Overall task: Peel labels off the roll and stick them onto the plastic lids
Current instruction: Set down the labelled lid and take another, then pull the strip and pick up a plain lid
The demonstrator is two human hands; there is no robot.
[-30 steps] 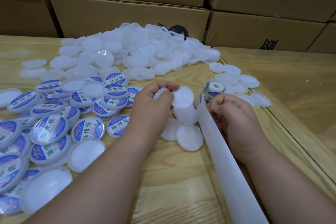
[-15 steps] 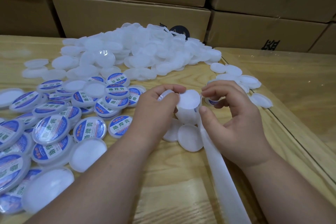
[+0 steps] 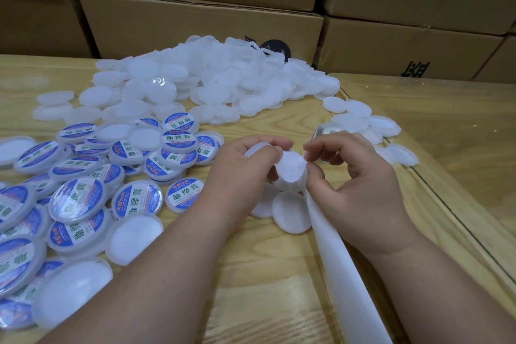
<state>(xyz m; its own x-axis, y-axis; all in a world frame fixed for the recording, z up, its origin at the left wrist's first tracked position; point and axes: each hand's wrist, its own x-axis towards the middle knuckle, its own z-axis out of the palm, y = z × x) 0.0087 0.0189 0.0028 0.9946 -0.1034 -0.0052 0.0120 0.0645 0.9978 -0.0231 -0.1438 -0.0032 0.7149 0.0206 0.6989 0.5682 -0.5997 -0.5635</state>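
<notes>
Both hands at worktop centre: left hand grip curled round blank lid; right hand grip pinches at lid's 2 o'clock edge, backing strip beneath palm.

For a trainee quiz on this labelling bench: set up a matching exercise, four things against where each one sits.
Things:
1. labelled lids
2. heap of plain lids
3. backing strip
4. cardboard boxes

Places:
A. stacked behind the table
B. spread on the table's left side
C. running from under the right hand toward the near edge
D. piled at the far middle of the table

Pairs: 1-B, 2-D, 3-C, 4-A
</notes>
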